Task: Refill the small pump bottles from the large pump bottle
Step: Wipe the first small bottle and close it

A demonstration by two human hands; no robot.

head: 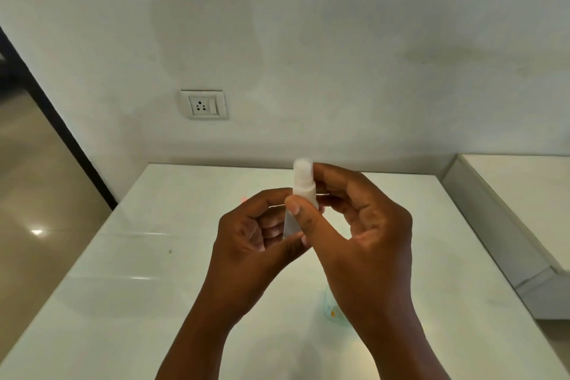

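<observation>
Small pump bottle [302, 191]: a white bottle held upright in the air above the middle of the worktop, cap on top, between both hands.
Left hand [259, 237]: its grip curled round the lower body of the bottle, thumb pressed on the front.
Right hand [367, 222]: its grip wrapped round the upper part just under the cap, fingers behind.
Worktop [129, 256]: glossy white, set against a pale wall.
Wall socket [204, 104]: on the wall, above the worktop's far edge.
Faint greenish object [331, 310]: on the worktop beneath the right wrist; too blurred to identify.
</observation>
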